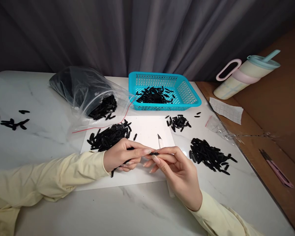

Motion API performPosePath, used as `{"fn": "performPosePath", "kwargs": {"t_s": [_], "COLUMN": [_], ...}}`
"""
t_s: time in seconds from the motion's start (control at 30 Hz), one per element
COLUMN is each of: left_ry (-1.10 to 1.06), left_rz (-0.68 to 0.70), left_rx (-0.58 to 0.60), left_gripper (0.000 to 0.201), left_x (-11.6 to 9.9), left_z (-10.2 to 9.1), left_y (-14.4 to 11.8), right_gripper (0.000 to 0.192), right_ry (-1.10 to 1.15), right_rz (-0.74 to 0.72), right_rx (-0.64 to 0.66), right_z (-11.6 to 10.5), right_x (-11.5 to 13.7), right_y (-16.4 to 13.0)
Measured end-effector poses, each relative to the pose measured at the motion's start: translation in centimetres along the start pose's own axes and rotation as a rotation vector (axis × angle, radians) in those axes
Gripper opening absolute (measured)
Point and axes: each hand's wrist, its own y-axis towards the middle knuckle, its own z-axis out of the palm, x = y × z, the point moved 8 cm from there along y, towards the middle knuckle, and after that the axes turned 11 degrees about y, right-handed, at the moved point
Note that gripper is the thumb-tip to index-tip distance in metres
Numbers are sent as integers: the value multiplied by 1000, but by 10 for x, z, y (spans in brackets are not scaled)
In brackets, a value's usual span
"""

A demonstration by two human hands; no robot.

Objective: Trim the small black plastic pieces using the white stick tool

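Across our marbled table [100, 209] we have a white sheet [147, 127] in the middle, a clear bag [81, 85] at the far left and a blue basket [167, 106] to its right, both with black pieces [151, 95] inside. Near, above the sheet, our left hand [123, 155] and right hand [180, 173] meet, the fingertips of both pinching one small black piece [154, 153] between them.

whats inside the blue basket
A heap of small black pieces lies in the blue basket, with a few strays to its right. The heap hides the floor under it and its own lower pieces.
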Motion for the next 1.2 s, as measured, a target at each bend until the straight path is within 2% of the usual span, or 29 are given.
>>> {"fn": "performPosePath", "kwargs": {"t_s": [0.23, 0.37, 0.6, 0.87, 1.03, 1.2], "left_ry": [4, 16, -35, -75, -74, -78], "left_rz": [15, 42, -13, -6, 1, 4], "left_rx": [15, -16, -24, -22, -29, -28], "left_gripper": [37, 30, 27, 28, 23, 22], "left_x": [-1, -4, -2, -2, -1, -1], "left_z": [2, 1, -1, -2, -3, -3], "left_y": [0, 0, 1, 2, 1, 1], "right_gripper": [6, 7, 14, 17, 25, 26], "right_ry": [-123, -262, -560, -631, -646, -639], "right_rz": [-61, -158, -310, -410, -461, -485], "right_rx": [-30, -64, -70, 16, 29, 26], "right_z": [-2, -3, -1, 6, 8, 8], "right_x": [4, 10, 20, 27, 32, 33], "right_y": [-1, -5, -8, -7, -8, -8]}}
